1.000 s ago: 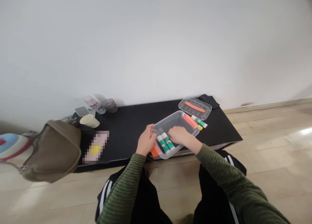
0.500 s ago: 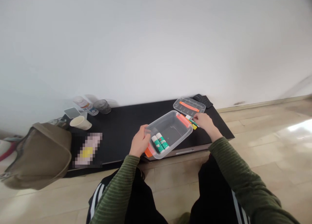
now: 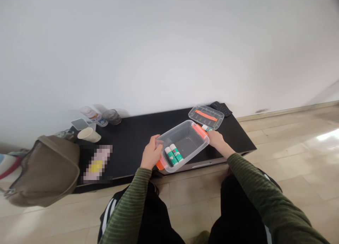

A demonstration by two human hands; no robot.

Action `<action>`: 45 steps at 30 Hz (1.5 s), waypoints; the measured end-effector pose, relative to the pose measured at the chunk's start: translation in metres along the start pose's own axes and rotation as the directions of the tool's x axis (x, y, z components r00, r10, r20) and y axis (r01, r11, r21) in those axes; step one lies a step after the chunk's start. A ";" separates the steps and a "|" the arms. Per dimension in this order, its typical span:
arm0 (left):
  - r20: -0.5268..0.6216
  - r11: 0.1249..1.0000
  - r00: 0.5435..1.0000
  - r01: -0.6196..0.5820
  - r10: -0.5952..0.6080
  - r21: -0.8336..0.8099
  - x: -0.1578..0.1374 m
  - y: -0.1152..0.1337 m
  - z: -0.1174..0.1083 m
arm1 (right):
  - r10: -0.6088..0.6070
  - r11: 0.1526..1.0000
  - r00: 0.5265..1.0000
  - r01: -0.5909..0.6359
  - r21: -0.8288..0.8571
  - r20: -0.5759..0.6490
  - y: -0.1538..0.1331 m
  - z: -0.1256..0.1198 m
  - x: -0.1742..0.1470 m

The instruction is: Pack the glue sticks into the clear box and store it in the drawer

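A clear plastic storage box point(image 3: 189, 143) with orange end latches sits open and tilted at the front of the black table. My left hand point(image 3: 152, 154) grips its left end, thumb over the rim. Two green-and-white glue sticks point(image 3: 173, 155) lie side by side inside, near that end. My right hand point(image 3: 216, 139) is low beside the box's right latch, its fingers curled and partly hidden. Just past those fingers the end of another green-and-white stick point(image 3: 206, 127) shows. What the right hand holds, if anything, is hidden.
Behind the box lies its clear lid point(image 3: 206, 116) with an orange strip, beside a dark patterned item point(image 3: 223, 109). A paper cup point(image 3: 89, 134), a white bottle point(image 3: 93, 115), a grey jar point(image 3: 112, 116) and a brown bag point(image 3: 50, 169) occupy the left. The wall stands behind.
My right hand has moved down and slightly left against the box's right end, covering the yellow item and the pen-like item seen before. My left hand keeps its grip on the box.
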State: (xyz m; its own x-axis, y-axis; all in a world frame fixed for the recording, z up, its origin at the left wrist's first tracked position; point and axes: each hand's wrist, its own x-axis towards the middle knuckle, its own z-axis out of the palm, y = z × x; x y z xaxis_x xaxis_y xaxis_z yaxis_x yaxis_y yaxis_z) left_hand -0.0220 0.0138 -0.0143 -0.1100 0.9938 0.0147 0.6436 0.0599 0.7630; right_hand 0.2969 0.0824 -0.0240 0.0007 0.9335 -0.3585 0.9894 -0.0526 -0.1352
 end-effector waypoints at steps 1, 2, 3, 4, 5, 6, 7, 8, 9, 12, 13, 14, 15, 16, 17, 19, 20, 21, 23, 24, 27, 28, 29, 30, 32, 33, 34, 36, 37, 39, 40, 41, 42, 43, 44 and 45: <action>0.003 1.000 1.000 -0.003 0.003 -0.005 0.001 -0.001 0.000 | -0.006 1.000 1.000 0.006 0.004 -0.002 0.000 0.000 -0.001; 0.008 1.000 1.000 -0.007 0.007 -0.010 0.001 -0.002 0.000 | -0.010 1.000 1.000 0.010 0.005 -0.008 0.001 -0.002 -0.002; 0.014 1.000 1.000 -0.012 0.012 -0.015 0.001 -0.002 0.000 | -0.011 1.000 1.000 0.011 0.006 -0.021 0.001 -0.003 -0.003; 0.018 1.000 1.000 -0.017 0.017 -0.018 0.002 -0.003 0.000 | -0.009 1.000 0.999 0.009 0.009 -0.039 0.003 -0.005 -0.004; 0.021 1.000 1.000 -0.021 0.021 -0.019 0.002 -0.003 0.000 | -0.005 1.000 0.998 0.006 0.014 -0.061 0.004 -0.007 -0.005; 0.025 1.000 0.999 -0.023 0.023 -0.020 0.001 -0.003 0.000 | 0.003 1.000 0.996 -0.001 0.025 -0.087 0.006 -0.009 -0.006; 0.028 1.000 0.999 -0.022 0.023 -0.020 0.001 -0.003 0.000 | 0.015 0.999 0.993 -0.010 0.043 -0.118 0.009 -0.012 -0.007; 0.032 1.000 0.999 -0.020 0.021 -0.022 0.001 -0.002 0.000 | 0.028 0.997 0.987 -0.018 0.070 -0.156 0.011 -0.015 -0.008; 0.033 1.000 0.999 -0.018 0.018 -0.025 0.001 -0.001 0.000 | 0.040 0.994 0.978 -0.019 0.107 -0.203 0.014 -0.018 -0.009; 0.024 1.000 1.000 -0.013 0.014 -0.027 0.000 0.002 0.000 | 0.062 0.964 0.899 0.059 0.260 -0.433 0.016 -0.029 -0.015; 0.019 1.000 1.000 -0.013 0.014 -0.022 -0.001 0.003 0.000 | 0.066 0.945 0.854 0.113 0.308 -0.516 0.014 -0.034 -0.018; 0.017 1.000 1.000 -0.013 0.014 -0.018 -0.001 0.004 0.000 | 0.069 0.923 0.809 0.170 0.345 -0.584 0.010 -0.038 -0.023; 0.016 1.000 1.000 -0.013 0.013 -0.016 -0.001 0.005 0.000 | 0.066 0.901 0.776 0.224 0.371 -0.628 0.003 -0.041 -0.028; 0.017 1.000 1.000 -0.013 0.013 -0.014 -0.001 0.005 0.000 | 0.045 0.882 0.764 0.273 0.385 -0.644 -0.005 -0.044 -0.034; 0.019 1.000 1.000 -0.013 0.013 -0.013 -0.002 0.005 0.000 | 0.001 0.865 0.772 0.318 0.388 -0.636 -0.016 -0.046 -0.040; 0.019 1.000 1.000 -0.014 0.014 -0.008 -0.002 0.005 0.000 | -0.147 0.848 0.814 0.396 0.351 -0.562 -0.040 -0.046 -0.050; 0.019 1.000 1.000 -0.015 0.015 -0.002 -0.002 0.005 -0.001 | -0.236 0.848 0.833 0.428 0.312 -0.501 -0.053 -0.044 -0.053; 0.018 1.000 1.000 -0.018 0.018 0.004 -0.001 0.005 -0.001 | -0.319 0.853 0.849 0.451 0.263 -0.421 -0.065 -0.042 -0.055; 0.018 1.000 1.000 -0.024 0.024 0.010 -0.001 0.005 -0.001 | -0.425 0.875 0.878 0.461 0.148 -0.221 -0.086 -0.035 -0.055; 0.018 1.000 0.999 -0.028 0.028 0.010 -0.001 0.005 -0.001 | -0.440 0.889 0.891 0.450 0.087 -0.110 -0.095 -0.032 -0.053; 0.020 1.000 0.999 -0.031 0.031 0.000 -0.001 0.006 -0.001 | -0.393 0.912 0.905 0.406 -0.060 0.161 -0.110 -0.026 -0.046; 0.022 1.000 0.999 -0.030 0.030 -0.003 -0.002 0.007 -0.001 | -0.375 0.912 0.901 0.401 -0.089 0.218 -0.113 -0.026 -0.044; 0.025 1.000 0.999 -0.030 0.030 -0.003 -0.002 0.007 -0.001 | -0.364 0.909 0.894 0.402 -0.109 0.263 -0.115 -0.026 -0.043; 0.027 1.000 0.999 -0.029 0.029 0.001 -0.002 0.008 -0.001 | -0.359 0.904 0.884 0.409 -0.124 0.301 -0.116 -0.026 -0.042; 0.029 0.999 0.999 -0.034 0.033 0.010 -0.002 0.008 -0.001 | -0.357 0.890 0.862 0.431 -0.150 0.359 -0.119 -0.027 -0.039; 0.029 0.999 0.999 -0.038 0.038 0.013 -0.002 0.008 -0.001 | -0.356 0.882 0.853 0.442 -0.165 0.382 -0.119 -0.027 -0.039; 0.028 0.999 0.999 -0.042 0.041 0.015 -0.002 0.008 -0.001 | -0.356 0.872 0.843 0.455 -0.181 0.404 -0.120 -0.027 -0.038; 0.028 0.999 0.999 -0.043 0.043 0.018 -0.002 0.007 -0.001 | -0.368 0.851 0.824 0.485 -0.202 0.431 -0.121 -0.026 -0.036; 0.028 0.999 0.999 -0.041 0.040 0.022 -0.002 0.006 -0.001 | -0.373 0.842 0.815 0.498 -0.208 0.443 -0.122 -0.025 -0.036; 0.027 0.999 0.999 -0.036 0.035 0.030 -0.002 0.006 -0.001 | -0.376 0.834 0.806 0.509 -0.211 0.457 -0.122 -0.023 -0.035; 0.027 0.999 0.999 -0.035 0.035 0.031 -0.002 0.006 -0.001 | -0.373 0.836 0.807 0.506 -0.211 0.459 -0.122 -0.023 -0.035; 0.029 0.999 0.999 -0.036 0.036 0.032 -0.002 0.006 -0.001 | -0.371 0.839 0.809 0.502 -0.209 0.456 -0.122 -0.022 -0.035; 0.031 0.999 0.999 -0.037 0.036 0.030 -0.001 0.006 -0.001 | -0.373 0.840 0.811 0.501 -0.206 0.451 -0.122 -0.021 -0.035; 0.034 0.999 0.999 -0.038 0.037 0.028 -0.001 0.006 -0.001 | -0.380 0.840 0.811 0.504 -0.201 0.444 -0.122 -0.019 -0.035; 0.036 0.999 0.999 -0.039 0.038 0.026 -0.001 0.005 -0.002 | -0.393 0.838 0.810 0.510 -0.193 0.436 -0.121 -0.018 -0.035; 0.039 0.999 0.998 -0.040 0.039 0.024 -0.001 0.005 -0.002 | -0.409 0.836 0.808 0.518 -0.181 0.423 -0.121 -0.017 -0.035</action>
State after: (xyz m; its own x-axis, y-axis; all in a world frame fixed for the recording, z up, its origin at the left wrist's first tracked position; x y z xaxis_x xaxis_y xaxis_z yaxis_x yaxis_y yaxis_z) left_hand -0.0200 0.0133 -0.0097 -0.0553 0.9983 0.0195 0.6657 0.0223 0.7459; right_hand 0.1802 0.0626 0.0207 -0.4657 0.6260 -0.6255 0.8537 0.5040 -0.1312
